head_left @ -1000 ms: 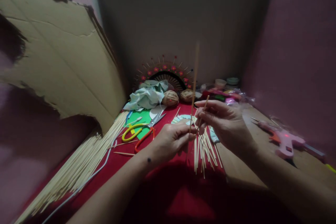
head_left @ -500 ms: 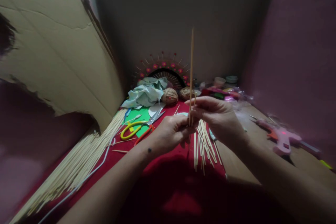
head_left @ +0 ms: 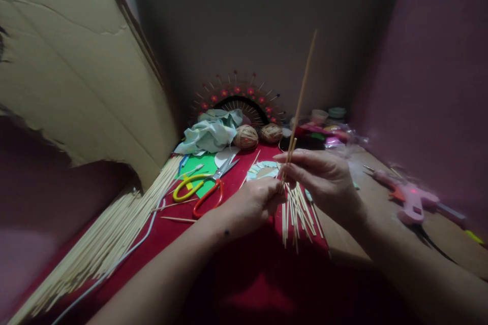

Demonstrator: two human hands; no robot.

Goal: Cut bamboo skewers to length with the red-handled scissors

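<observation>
A long thin wooden stick (head_left: 305, 84) rises tilted to the right from between my hands, with a shorter stick (head_left: 293, 150) alongside its lower part. My left hand (head_left: 257, 200) is closed around their lower ends. Fingers and thumb of my right hand (head_left: 322, 177) pinch the sticks just above. Below my hands a pile of short sticks (head_left: 299, 216) lies on the red cloth (head_left: 244, 251). Behind my left hand is a ring wrapped in pale fabric (head_left: 261, 166), partly hidden. Scissors (head_left: 208, 180) with one yellow and one red handle lie to the left.
Many long sticks (head_left: 95, 249) and a white cable (head_left: 143, 241) lie at left, beneath a leaning cardboard sheet (head_left: 84, 61). A pink glue gun (head_left: 414, 198) rests on the right. Twine balls (head_left: 246, 137), crumpled cloth (head_left: 211, 132) and a decorated arch (head_left: 238, 94) stand at the back.
The long stick has gone from nearly upright to tilted right. Both hands have shifted slightly right and down, uncovering more of the fabric-wrapped ring and the scissors' red handle.
</observation>
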